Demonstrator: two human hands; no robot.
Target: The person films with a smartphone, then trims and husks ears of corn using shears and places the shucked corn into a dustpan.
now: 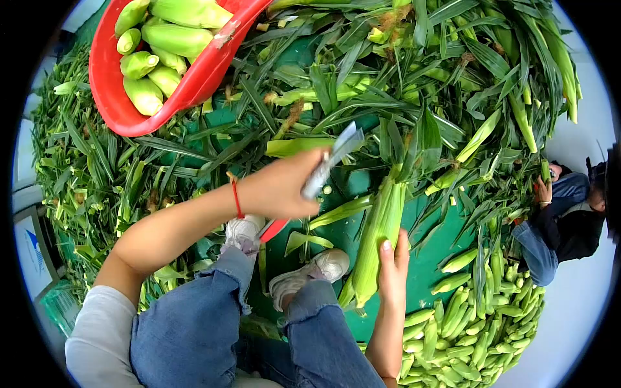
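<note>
My left hand [288,184], with a red string at the wrist, is closed round the handle of a knife [331,160] whose blade points up and to the right. My right hand [392,265] holds a green ear of corn [378,239] in its husk from the right side, thumb and fingers against it. Long leaves fan out from the ear's upper end. The knife is to the upper left of the ear, apart from it.
A red tub [108,97] with husked ears stands at the upper left. Cut leaves [310,110] cover much of the green floor [420,226]. Many trimmed ears [472,323] lie in a heap at the lower right. Another person [572,220] sits at the far right.
</note>
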